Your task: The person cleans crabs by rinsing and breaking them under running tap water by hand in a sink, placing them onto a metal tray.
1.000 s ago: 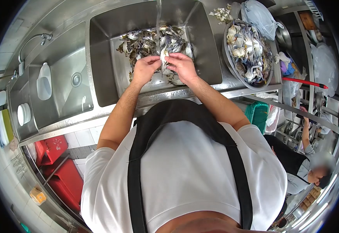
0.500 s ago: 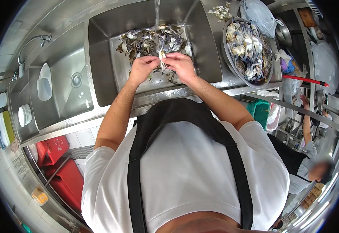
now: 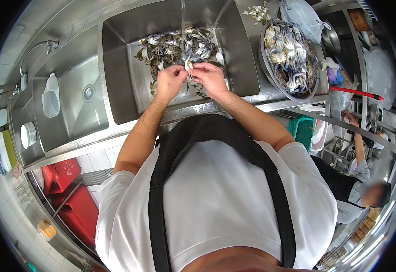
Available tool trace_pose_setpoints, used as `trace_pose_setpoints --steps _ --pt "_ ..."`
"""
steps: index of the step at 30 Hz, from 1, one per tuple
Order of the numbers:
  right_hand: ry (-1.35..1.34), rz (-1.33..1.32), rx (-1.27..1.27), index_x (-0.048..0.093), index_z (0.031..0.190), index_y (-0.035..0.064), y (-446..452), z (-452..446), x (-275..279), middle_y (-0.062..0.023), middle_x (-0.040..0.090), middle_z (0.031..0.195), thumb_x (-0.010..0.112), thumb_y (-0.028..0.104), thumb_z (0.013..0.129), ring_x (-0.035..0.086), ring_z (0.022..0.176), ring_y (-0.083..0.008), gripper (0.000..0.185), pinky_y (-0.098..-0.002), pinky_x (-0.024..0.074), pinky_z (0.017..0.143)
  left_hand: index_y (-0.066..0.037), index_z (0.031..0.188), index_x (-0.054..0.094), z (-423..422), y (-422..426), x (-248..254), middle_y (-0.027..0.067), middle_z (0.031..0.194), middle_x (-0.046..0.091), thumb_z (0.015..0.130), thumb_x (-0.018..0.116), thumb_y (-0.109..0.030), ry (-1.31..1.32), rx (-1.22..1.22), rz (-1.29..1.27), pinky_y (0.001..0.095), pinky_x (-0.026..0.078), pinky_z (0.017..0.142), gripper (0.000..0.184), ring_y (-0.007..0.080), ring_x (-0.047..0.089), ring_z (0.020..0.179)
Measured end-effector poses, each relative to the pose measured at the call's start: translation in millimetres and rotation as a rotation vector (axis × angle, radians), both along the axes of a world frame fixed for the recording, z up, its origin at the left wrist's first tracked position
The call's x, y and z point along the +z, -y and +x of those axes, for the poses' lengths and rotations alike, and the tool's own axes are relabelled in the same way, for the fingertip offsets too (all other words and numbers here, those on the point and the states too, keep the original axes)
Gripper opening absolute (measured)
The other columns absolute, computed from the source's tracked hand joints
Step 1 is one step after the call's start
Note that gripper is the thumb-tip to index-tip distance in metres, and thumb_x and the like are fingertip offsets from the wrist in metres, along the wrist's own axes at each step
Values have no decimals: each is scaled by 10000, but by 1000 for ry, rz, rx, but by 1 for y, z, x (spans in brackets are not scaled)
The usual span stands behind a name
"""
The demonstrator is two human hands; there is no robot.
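Over the near part of a steel sink, my right hand grips a small pale crab, its light underside showing between my fingers. My left hand is closed, thumb and fingers pinching at the crab's left edge; exactly which part they hold is too small to make out. Just beyond my hands lies a heap of crabs with white, bluish and brown parts, spread over the sink bottom. A thin stream of water falls onto the heap.
Right of the sink stands a large metal bowl piled with crabs. Behind it are pale scraps and a plastic bag. A second sink at left holds a cut white jug. Another person is at far right.
My left hand has shifted slightly right and its fingers have curled in tighter beside the crab. My right hand stays nearly in place. The other person's arm has moved a little.
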State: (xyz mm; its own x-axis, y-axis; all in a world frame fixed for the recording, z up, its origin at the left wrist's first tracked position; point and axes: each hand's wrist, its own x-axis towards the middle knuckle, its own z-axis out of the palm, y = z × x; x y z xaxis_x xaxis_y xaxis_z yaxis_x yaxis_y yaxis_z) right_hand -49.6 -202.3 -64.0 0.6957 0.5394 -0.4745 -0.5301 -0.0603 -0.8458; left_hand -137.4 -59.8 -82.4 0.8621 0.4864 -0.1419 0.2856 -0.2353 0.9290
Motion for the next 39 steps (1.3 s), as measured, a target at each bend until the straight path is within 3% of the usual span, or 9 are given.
trace_pose_setpoints --steps 6,16,18,21,26,30,33,39 --pt "-46 2 -19 649 1064 18 -1 2 4 -34 679 1005 732 78 849 645 903 -115 238 -257 535 748 19 1001 708 -2 -7 4 67 785 711 865 663 -179 63 -11 -170 262 503 644 245 92 619 685" --pt "-26 11 -13 642 1066 15 -3 -1 3 -50 682 1006 715 75 859 647 922 -129 228 -296 542 786 -1 964 713 -2 -3 13 83 754 704 855 663 -180 7 -5 22 271 506 633 216 102 628 661" --pt "-37 57 -34 640 1077 -7 -3 -1 -3 -56 681 975 745 106 842 643 857 -113 281 -257 541 712 -5 948 714 -2 -1 11 90 742 700 850 663 -177 31 6 87 274 507 626 204 107 630 650" --pt "-39 56 -30 638 1072 -8 -3 -3 -7 -55 678 963 745 99 841 642 850 -112 275 -254 540 702 -3 919 711 -2 0 6 101 726 691 843 659 -173 16 50 159 284 512 621 193 114 638 644" --pt "-57 59 -72 638 1058 -9 -3 -2 -4 -53 676 957 742 95 843 641 840 -111 260 -250 538 696 -14 937 705 -3 5 -9 64 783 715 859 678 -161 180 165 -175 263 521 666 168 103 649 697" --pt "-14 70 -60 641 1046 -10 -3 -1 -6 -51 677 967 740 95 843 643 851 -112 249 -250 539 704 0 978 699 -5 3 4 29 860 711 906 668 -159 73 43 -160 239 509 717 177 73 632 771" --pt "-28 61 -71 643 1041 -10 -5 0 -3 -53 680 965 741 89 840 644 848 -112 244 -248 539 698 -19 940 700 -4 3 12 66 774 713 864 676 -157 90 71 -95 269 524 664 160 110 664 705" --pt "5 35 -50 645 1059 -10 -3 -1 -4 -63 680 965 735 92 845 643 818 -117 254 -249 543 690 -9 841 644 5 4 13 111 668 656 846 648 -145 37 16 279 331 520 594 136 160 641 603"
